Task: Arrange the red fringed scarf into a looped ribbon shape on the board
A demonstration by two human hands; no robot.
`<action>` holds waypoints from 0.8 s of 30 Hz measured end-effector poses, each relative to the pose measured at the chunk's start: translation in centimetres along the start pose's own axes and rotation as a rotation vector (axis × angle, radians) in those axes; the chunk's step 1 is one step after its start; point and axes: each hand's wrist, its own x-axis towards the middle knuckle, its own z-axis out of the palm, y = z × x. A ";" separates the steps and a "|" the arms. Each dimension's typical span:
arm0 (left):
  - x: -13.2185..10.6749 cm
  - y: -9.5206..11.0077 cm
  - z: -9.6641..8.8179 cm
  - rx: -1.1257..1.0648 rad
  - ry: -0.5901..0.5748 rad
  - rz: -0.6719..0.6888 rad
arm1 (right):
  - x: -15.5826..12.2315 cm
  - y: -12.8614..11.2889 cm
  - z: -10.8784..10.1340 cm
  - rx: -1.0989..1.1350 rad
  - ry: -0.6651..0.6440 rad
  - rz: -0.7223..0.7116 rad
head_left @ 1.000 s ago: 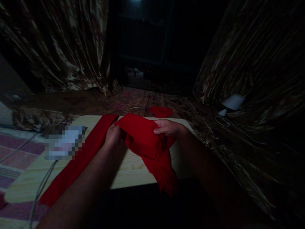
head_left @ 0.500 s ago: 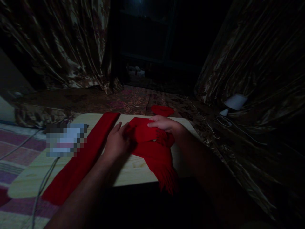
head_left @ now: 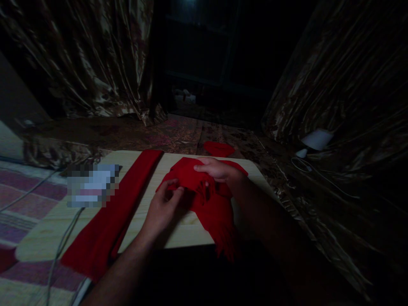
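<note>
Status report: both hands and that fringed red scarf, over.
Right hand gripping fringed scarf. Left hand at scarf, grip unclear. Scarf bunched over wooden table. Nearby: long red cloth, to the left.

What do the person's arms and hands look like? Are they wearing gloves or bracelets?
No gloves! The bare left hand and bare right hand show no ring, watch or bracelet that I can see. The left forearm has no sleeve in view. The right forearm fades into deep shadow, so its lower part is unclear.
</note>
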 end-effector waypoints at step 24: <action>7.1 5.0 -5.6 -0.548 0.433 -0.160 | 1.1 8.0 1.0 -1.196 0.218 0.172</action>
